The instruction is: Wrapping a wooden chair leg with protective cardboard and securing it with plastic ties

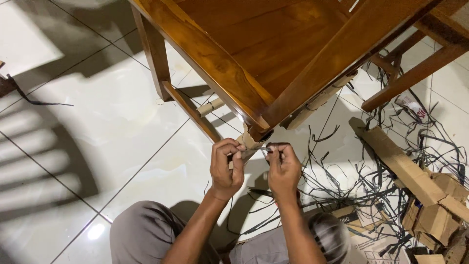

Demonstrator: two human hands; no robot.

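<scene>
**Open floor on the left, clutter on the right**

The glossy white tiled floor (97,127) is lying open to the left of both hands. Above them, the brown varnished wooden chair (254,54) is overhanging, its legs and rungs blocking passage upward. To the right, tangled black plastic strapping strips (351,181) and torn brown cardboard pieces (415,181) are crowding the floor.

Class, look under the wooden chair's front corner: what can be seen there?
Cardboard wrapping pinched by the left hand and right hand. The chair leg beneath it is covered.
</scene>
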